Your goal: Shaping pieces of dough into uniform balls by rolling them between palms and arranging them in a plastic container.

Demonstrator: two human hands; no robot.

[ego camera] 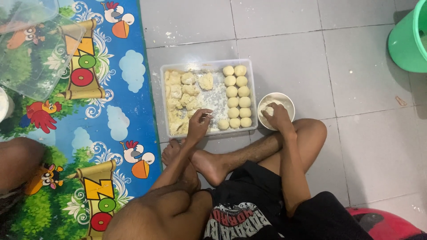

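The person sits cross-legged on a grey tiled floor (289,58), both arms stretched forward. The left hand (199,124) rests over the near edge of a clear rectangular plastic tray (207,64), fingers curled and pinching at a rough lump of pale dough (182,100); whether a piece is actually caught in the grip cannot be told. Beyond and to the left of that hand the tray holds a heap of torn, uneven dough chunks, with a floury bare patch just ahead of the fingertips. To the right of the hand, two neat columns of smooth rolled dough balls (238,95) fill the tray's right side, touching one another.

The right hand (276,116) dips into a small round white bowl (284,98) standing just beside the tray's right wall, fingers bent down into white flour inside; the grip is loosely curled, and what it holds is hidden.

Far to the right of that hand stands a green bucket (407,44). Well to the left of the left hand lies a colourful cartoon play mat (111,89) with a clear plastic lid (38,58) on it.
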